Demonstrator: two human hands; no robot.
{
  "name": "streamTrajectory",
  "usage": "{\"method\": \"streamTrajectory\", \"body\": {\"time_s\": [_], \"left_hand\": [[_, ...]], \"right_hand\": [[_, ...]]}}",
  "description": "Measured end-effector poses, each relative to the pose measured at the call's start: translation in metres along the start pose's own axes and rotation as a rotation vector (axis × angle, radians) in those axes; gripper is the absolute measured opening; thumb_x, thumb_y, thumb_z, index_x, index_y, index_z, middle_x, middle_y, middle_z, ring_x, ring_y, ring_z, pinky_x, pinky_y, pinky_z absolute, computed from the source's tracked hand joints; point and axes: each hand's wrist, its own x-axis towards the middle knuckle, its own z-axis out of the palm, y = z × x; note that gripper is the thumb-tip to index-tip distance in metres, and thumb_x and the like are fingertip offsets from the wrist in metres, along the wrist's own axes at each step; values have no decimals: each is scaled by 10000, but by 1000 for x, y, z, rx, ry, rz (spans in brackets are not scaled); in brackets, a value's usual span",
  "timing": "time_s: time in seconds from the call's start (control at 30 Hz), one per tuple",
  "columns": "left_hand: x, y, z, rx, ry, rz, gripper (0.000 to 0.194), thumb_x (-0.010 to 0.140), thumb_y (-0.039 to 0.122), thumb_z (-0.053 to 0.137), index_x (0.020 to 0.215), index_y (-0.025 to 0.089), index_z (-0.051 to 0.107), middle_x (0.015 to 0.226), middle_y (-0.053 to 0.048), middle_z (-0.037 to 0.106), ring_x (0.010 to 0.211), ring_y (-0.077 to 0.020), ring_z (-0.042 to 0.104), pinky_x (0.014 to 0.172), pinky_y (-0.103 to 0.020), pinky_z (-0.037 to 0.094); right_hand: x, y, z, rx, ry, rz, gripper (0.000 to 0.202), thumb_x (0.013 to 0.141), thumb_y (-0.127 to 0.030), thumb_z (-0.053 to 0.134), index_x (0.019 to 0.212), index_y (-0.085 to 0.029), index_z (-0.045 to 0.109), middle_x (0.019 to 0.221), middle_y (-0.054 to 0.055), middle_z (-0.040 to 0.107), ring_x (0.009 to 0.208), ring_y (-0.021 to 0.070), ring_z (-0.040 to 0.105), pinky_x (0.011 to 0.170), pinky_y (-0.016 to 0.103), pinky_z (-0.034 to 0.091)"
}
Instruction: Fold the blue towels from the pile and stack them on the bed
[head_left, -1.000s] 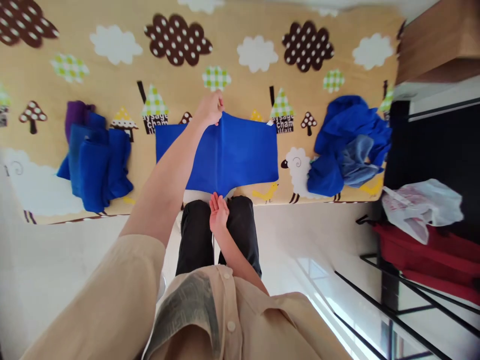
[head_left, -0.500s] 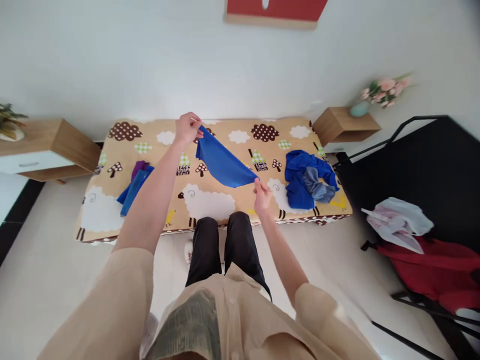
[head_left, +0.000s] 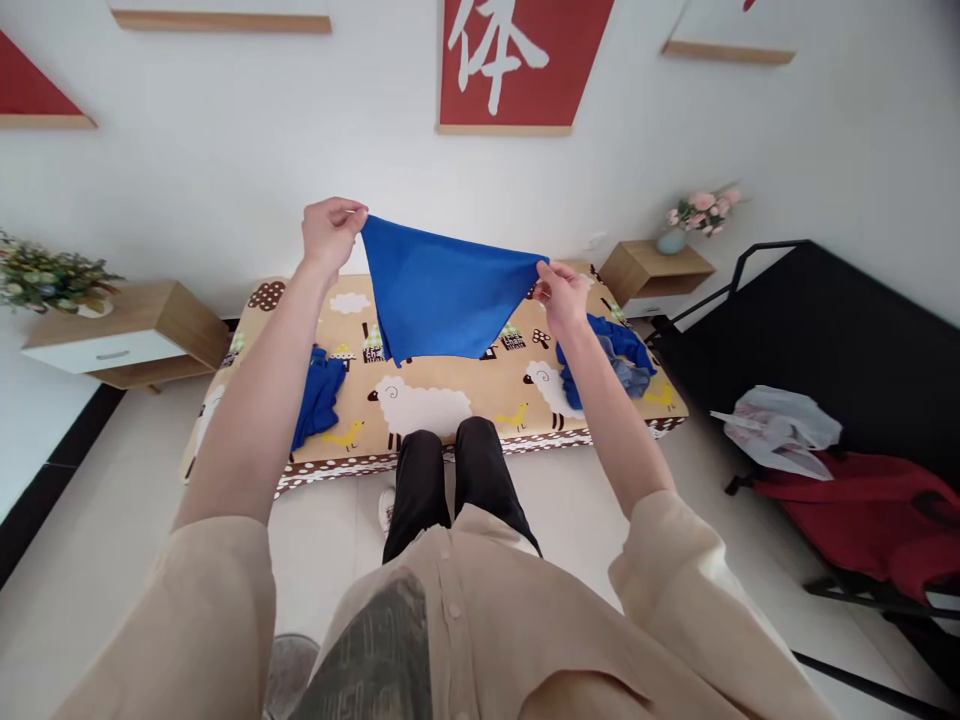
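A plain blue cloth (head_left: 442, 290) hangs stretched between my hands above the bed-like surface. My left hand (head_left: 330, 235) pinches its upper left corner between thumb and fingers. At its upper right corner, my right hand (head_left: 561, 290) grips it with closed fingers. The top edge runs nearly straight, dipping slightly to the right, and the lower part narrows as it hangs. A crumpled blue cloth pile (head_left: 319, 400) lies beside my left forearm, partly hidden by it. Behind my right forearm lies another heap of blue cloth (head_left: 622, 340) with a greyish-blue piece (head_left: 628, 378) on it.
The surface wears a tan cover (head_left: 480, 390) with sheep and clouds. Wooden cabinets (head_left: 161, 320) stand at left and right (head_left: 656, 265), with flowers on them. A black-framed rack (head_left: 810, 330) at right carries a plastic bag (head_left: 780, 425) and a red bag (head_left: 855, 510).
Both hands have moved further apart, and my right hand has risen. The blue cloth went from slanting and drooping to spread wide with its top edge nearly level. The camera view has tilted upward.
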Motion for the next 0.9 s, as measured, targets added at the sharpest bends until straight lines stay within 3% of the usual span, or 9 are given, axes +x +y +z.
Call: {"method": "streamTrajectory", "body": {"time_s": [0.1, 0.2, 0.3, 0.43, 0.53, 0.73, 0.9], "left_hand": [[-9, 8, -9, 73, -13, -30, 717, 850, 905, 538, 1007, 217, 661, 615, 44, 595, 1053, -150, 559, 893, -334, 492], [-13, 9, -14, 67, -14, -11, 663, 858, 862, 573, 1002, 221, 664, 618, 36, 598, 1065, -170, 563, 922, -357, 491], [-15, 6, -17, -8, -53, -16, 477, 875, 682, 694, 993, 220, 686, 693, 10, 637, 1058, -199, 597, 906, -372, 508], [-17, -1, -20, -191, -147, -68, 177, 816, 304, 803, 936, 202, 723, 797, -50, 669, 935, -220, 665, 801, -368, 536], [-20, -7, -20, -246, -188, -130, 141, 773, 134, 797, 891, 194, 751, 810, -60, 685, 834, -193, 668, 806, -364, 546], [-29, -18, -8, -111, -168, -128, 122, 730, 148, 860, 784, 192, 760, 768, -56, 712, 824, -205, 698, 865, -370, 567], [-33, -25, 1, -115, -213, -242, 215, 725, 187, 925, 842, 151, 749, 790, -74, 718, 886, -239, 750, 887, -360, 587]], "right_hand": [[-3, -5, -1, 38, -18, 25, 361, 820, -497, 875, 870, -215, 655, 589, -82, 527, 521, 87, 558, 516, 210, 456], [-6, -10, -3, 47, -23, 30, 383, 810, -503, 883, 944, -213, 673, 614, -78, 545, 570, 99, 596, 533, 211, 461], [-8, -15, -6, 28, -39, 16, 408, 804, -541, 877, 934, -194, 708, 618, -57, 572, 600, 109, 615, 547, 219, 466], [-10, -22, -12, 13, -34, -36, 403, 765, -549, 899, 820, -188, 729, 641, -31, 631, 623, 106, 619, 536, 214, 461], [-11, -21, -19, -23, 6, -100, 363, 739, -500, 924, 777, -185, 747, 678, -13, 683, 647, 109, 627, 537, 220, 482], [-16, -8, -37, -119, 20, -129, 379, 711, -517, 935, 847, -197, 785, 765, 15, 755, 702, 150, 692, 605, 272, 587], [-23, -4, -49, -252, 13, -128, 453, 683, -567, 946, 899, -202, 788, 893, 65, 793, 870, 225, 755, 722, 336, 641]]}}
